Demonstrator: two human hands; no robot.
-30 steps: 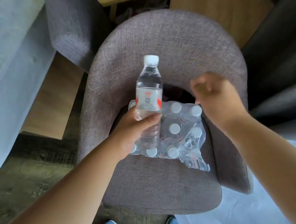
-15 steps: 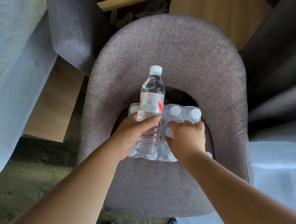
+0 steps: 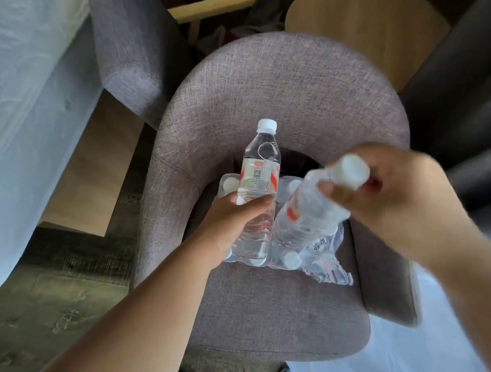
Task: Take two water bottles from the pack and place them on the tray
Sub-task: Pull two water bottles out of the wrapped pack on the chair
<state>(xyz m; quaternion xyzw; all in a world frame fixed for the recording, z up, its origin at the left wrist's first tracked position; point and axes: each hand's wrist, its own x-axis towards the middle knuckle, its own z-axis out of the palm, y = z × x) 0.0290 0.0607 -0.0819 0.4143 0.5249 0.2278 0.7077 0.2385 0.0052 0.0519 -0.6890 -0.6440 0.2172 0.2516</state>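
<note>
A: Head view, versus half a second back: right hand (image 3: 398, 200) has left the pack (image 3: 281, 237) and risen, fingers (image 3: 332, 191) clamped at the neck of a second bottle (image 3: 310, 216), tilted, blurred.

B: Left side?

A: Unchanged. Left hand (image 3: 234, 223) fingers wrapped round the first bottle (image 3: 258, 181), upright, cap above them.

B: Pack location?

A: On the grey chair (image 3: 271, 308) seat, below both sets of fingers, wrap torn open at the right. Tray not visible.
</note>
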